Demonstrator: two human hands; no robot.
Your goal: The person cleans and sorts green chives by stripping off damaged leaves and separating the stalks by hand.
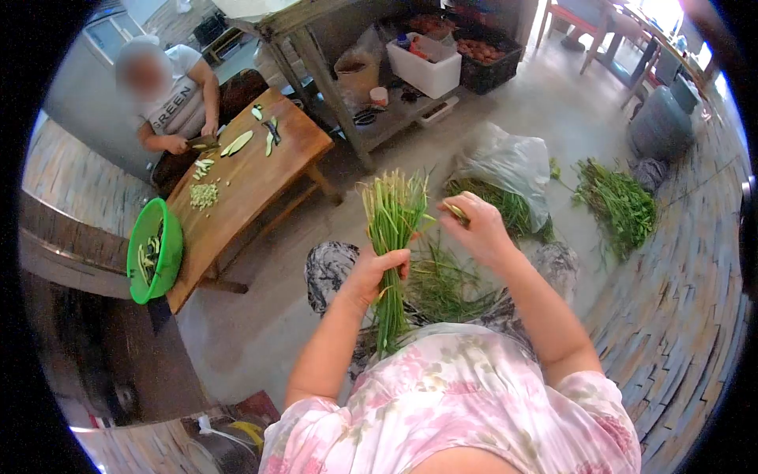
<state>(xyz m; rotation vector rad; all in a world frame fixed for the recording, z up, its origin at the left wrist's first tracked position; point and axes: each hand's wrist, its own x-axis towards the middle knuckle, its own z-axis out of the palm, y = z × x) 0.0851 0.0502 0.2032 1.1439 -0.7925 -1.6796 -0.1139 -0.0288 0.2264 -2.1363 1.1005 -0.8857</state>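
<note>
A thick bundle of long green stalks point(395, 209) stands upright in front of my body, its upper ends pale and yellowish. My left hand point(380, 272) is wrapped round the bundle below its middle. To the right of the stalks, my right hand point(471, 221) is closed with its fingers pinched on a small yellow-green piece. Loose green stalks point(442, 288) lie below, between my knees. More greens sit under a clear plastic bag point(513, 162) on the floor just beyond my right hand.
At the left, a co-worker point(178, 103) cuts vegetables at a wooden table point(260, 178). A green basin point(175, 257) stands at its near end. A leafy pile point(620, 201) and a gas cylinder point(663, 122) are on the right. Behind is a shelf with a white box point(426, 71).
</note>
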